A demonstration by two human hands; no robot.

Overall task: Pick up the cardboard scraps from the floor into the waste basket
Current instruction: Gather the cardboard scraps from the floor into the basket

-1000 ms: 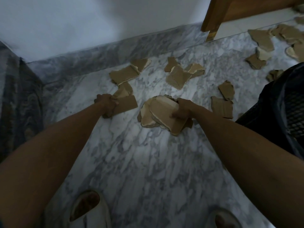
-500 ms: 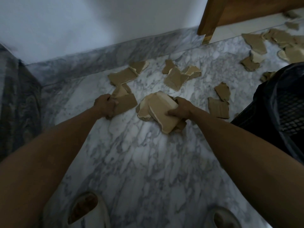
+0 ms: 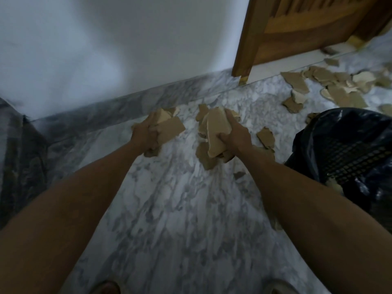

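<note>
Holding torn cardboard scraps in both hands above a marble floor.

Left hand grips a tan bundle, fingers curled round it; right hand clamps a thicker stack, pale on its faces, ragged-edged, brown beneath. Loose scraps lie scattered near the wooden door; one piece lies just beside the right wrist. Waste basket, black mesh with dark liner, stands at right, near the right forearm.
</note>
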